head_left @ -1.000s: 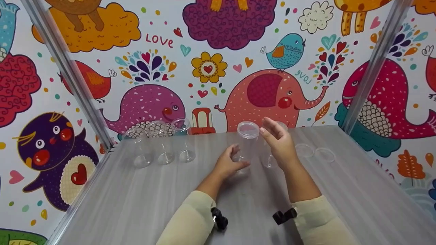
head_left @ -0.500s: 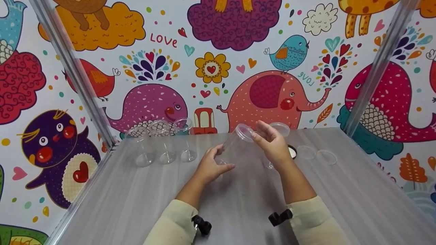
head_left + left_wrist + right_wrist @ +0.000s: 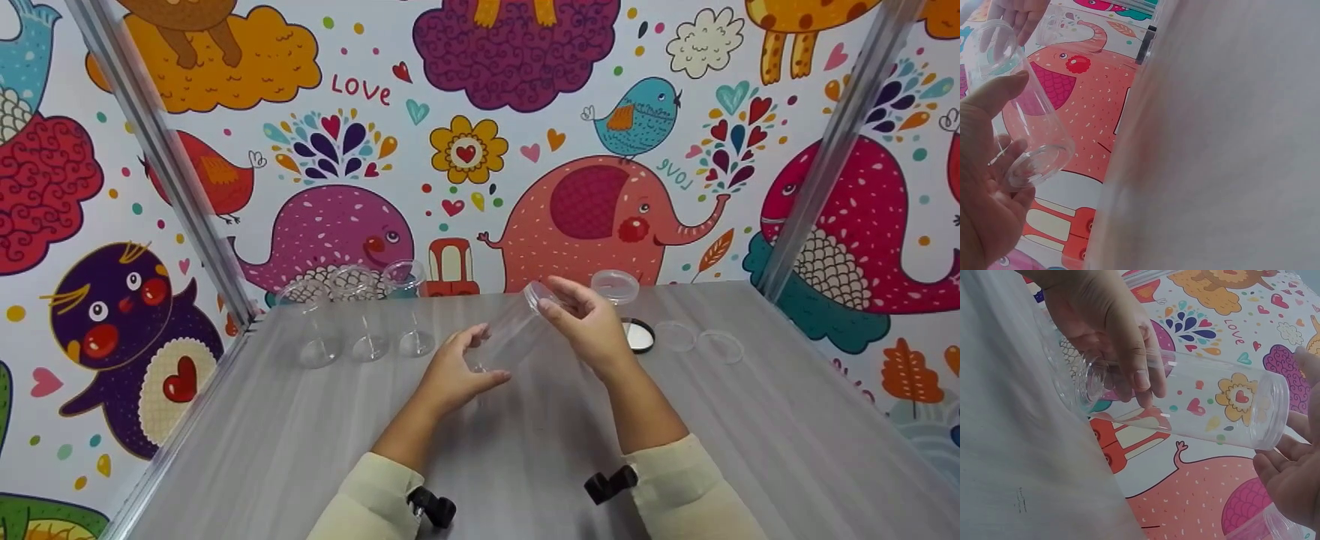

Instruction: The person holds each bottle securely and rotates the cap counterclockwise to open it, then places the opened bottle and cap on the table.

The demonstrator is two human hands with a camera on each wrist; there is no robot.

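Observation:
A clear plastic jar (image 3: pixel 510 334) is held tilted above the table, its top end leaning up to the right. My left hand (image 3: pixel 450 371) grips it near the base; in the left wrist view the thumb (image 3: pixel 1002 95) lies along its side and fingers wrap behind. A clear band circles the jar's top end (image 3: pixel 1270 410). My right hand (image 3: pixel 592 330) is at that end, fingertips right at the rim. In the right wrist view, the right hand's fingers (image 3: pixel 1283 467) overlap the rim from below, and the thumb stands apart from it.
Three clear jars stand in a row at the back left, the nearest jar (image 3: pixel 409 315) among them. Another clear jar (image 3: pixel 615 289) stands behind my right hand. Beside it lie a black-rimmed white disc (image 3: pixel 639 335) and two clear rings (image 3: pixel 721 347). A patterned wall (image 3: pixel 465 202) borders the grey table (image 3: pixel 262 450).
The jar has gone from upright to tilted, its base swinging left with my left hand. My right hand has moved left and down with the top end, uncovering the black-rimmed disc.

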